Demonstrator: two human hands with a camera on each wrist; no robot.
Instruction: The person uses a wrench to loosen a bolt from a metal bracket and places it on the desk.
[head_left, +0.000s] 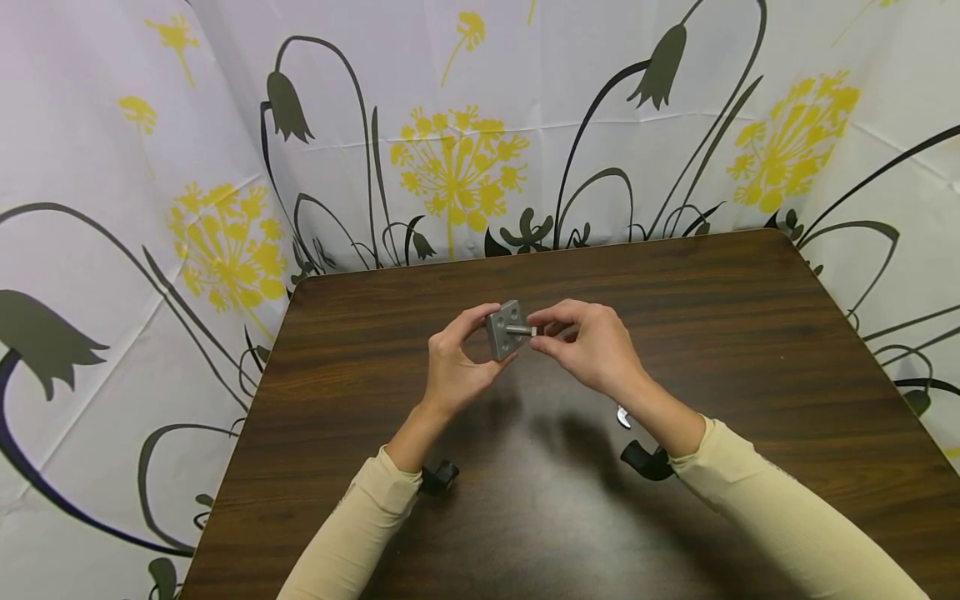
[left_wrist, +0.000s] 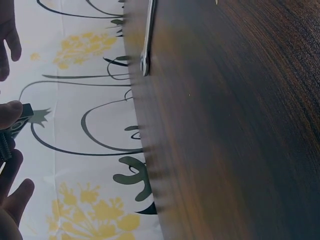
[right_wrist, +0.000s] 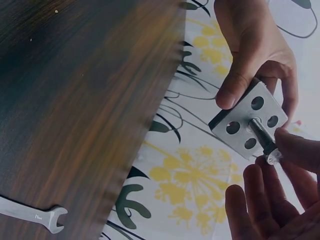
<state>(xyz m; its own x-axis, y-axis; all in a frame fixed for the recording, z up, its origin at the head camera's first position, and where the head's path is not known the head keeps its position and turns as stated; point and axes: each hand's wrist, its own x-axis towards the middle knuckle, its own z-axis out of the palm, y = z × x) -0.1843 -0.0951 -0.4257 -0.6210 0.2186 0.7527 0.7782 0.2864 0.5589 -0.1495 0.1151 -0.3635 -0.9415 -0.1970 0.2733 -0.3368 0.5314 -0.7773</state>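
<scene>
My left hand [head_left: 459, 362] grips a square grey metal block [right_wrist: 240, 116] by its edges, held up above the table. Several round holes pierce the block, and a threaded bolt [right_wrist: 261, 134] stands out of its middle. With thumb and fingertips, my right hand [head_left: 600, 350] pinches the head end of that bolt. How deep the bolt sits in the block cannot be seen. At the left edge of the left wrist view, only part of the block [left_wrist: 21, 121] shows between fingers.
A silver open-end wrench [right_wrist: 35, 216] lies on the dark wood-grain table [head_left: 360, 350], mostly hidden by my right forearm in the head view. Behind the table's far edge hangs a white curtain [head_left: 495, 75] with printed flowers. Black wrist mounts [head_left: 647, 461] are strapped under both wrists.
</scene>
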